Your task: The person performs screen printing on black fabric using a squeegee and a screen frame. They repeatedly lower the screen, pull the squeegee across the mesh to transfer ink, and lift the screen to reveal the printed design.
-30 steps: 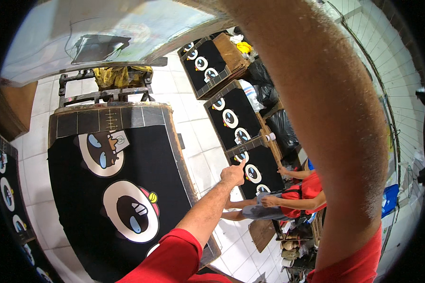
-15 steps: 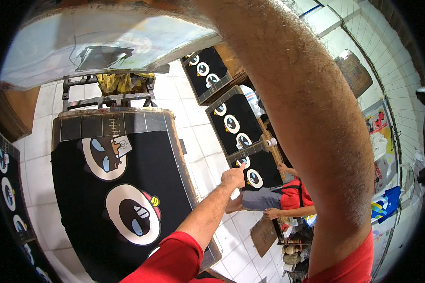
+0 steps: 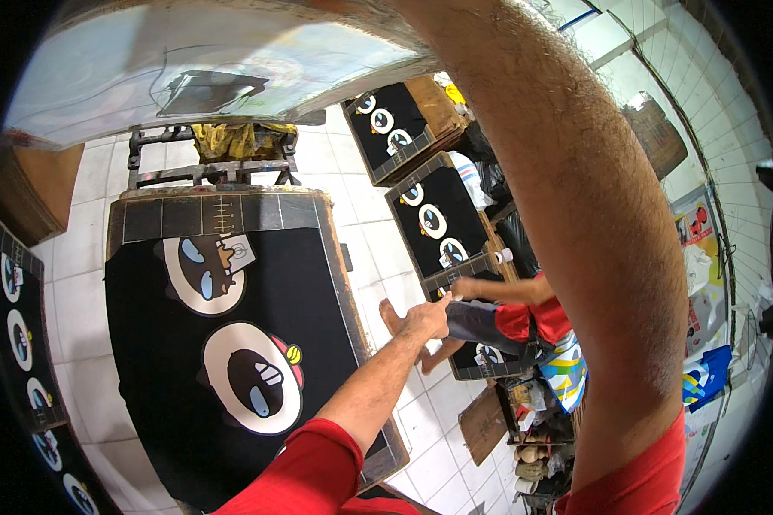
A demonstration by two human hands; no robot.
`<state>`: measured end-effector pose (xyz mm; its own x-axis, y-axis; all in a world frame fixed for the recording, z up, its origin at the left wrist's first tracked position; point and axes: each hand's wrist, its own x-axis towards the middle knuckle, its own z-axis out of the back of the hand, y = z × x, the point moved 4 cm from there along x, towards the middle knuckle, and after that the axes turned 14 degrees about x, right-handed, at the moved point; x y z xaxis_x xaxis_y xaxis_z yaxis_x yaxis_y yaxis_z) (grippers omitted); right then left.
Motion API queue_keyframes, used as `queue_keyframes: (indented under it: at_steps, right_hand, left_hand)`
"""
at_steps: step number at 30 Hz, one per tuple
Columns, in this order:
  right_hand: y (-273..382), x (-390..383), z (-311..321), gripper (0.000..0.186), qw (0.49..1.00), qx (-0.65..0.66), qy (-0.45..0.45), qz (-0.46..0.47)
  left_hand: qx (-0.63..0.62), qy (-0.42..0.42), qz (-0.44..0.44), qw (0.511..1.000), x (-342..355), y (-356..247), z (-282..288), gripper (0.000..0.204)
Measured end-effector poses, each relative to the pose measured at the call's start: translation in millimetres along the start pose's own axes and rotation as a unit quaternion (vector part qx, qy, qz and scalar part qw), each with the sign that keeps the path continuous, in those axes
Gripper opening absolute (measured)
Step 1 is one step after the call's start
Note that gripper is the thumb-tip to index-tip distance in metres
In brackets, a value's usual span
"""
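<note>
My left hand [image 3: 428,319] hangs over the right side of a printing board [image 3: 343,283], index finger stretched out and the other fingers curled, holding nothing. Black fabric [image 3: 296,275] lies on that board, printed with large cream oval cartoon faces [image 3: 213,378] that have blue, red and yellow parts. My right forearm [image 3: 567,189] rises close to the camera along the right; its hand is beyond the upper edge. A pale, wood-edged printing screen [image 3: 318,60] is tilted up above the board's far end.
More boards with printed black fabric stand at far right [image 3: 434,197] and left [image 3: 17,300]. A co-worker in a red shirt [image 3: 514,319] is at the right row, partly behind my arm. Yellow cloth [image 3: 236,142] hangs by a metal bracket [image 3: 223,172]. White tiles [image 3: 77,318] cover the floor.
The view has shifted slightly, so the board appears further right. The co-worker has turned and stretched an arm across the right-hand boards. My left hand keeps its pointing shape.
</note>
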<state>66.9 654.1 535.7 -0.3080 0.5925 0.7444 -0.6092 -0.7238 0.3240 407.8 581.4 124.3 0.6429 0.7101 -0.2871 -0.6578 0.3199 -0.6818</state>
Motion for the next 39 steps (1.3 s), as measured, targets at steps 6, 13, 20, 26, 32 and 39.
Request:
queue_keyframes:
  at_steps: [6,13,20,26,32,39]
  right_hand:
    - [0.9,1.1,0.1,0.05,1.0,0.011,0.004,-0.019]
    - [-3.2,-2.4,-0.3,0.05,0.999,0.031,-0.019,0.032]
    - [-8.1,2.1,-4.2,0.048,1.0,0.006,-0.017,0.013]
    - [-6.9,0.1,-5.0,0.047,0.998,0.017,-0.038,0.041]
    - [-7.9,-3.8,-4.7,0.049,0.998,0.032,-0.051,0.035]
    - [-7.3,-0.9,-6.9,0.049,0.998,0.043,-0.048,-0.013]
  left_hand:
    - [-0.009,0.011,0.036,0.999,-13.9,23.3,-16.8,0.1]
    - [0.006,-0.038,0.061,0.997,-25.2,64.0,-36.9,0.099]
    - [-0.059,-0.065,0.082,0.993,-69.9,111.7,-49.8,0.096]
    - [-0.109,-0.131,0.087,0.982,-151.1,132.6,-57.0,0.091]
    - [-0.176,-0.23,0.109,0.951,-260.7,141.7,-87.6,0.08]
    - [-0.232,-0.381,0.157,0.881,-366.7,144.8,-112.0,0.055]
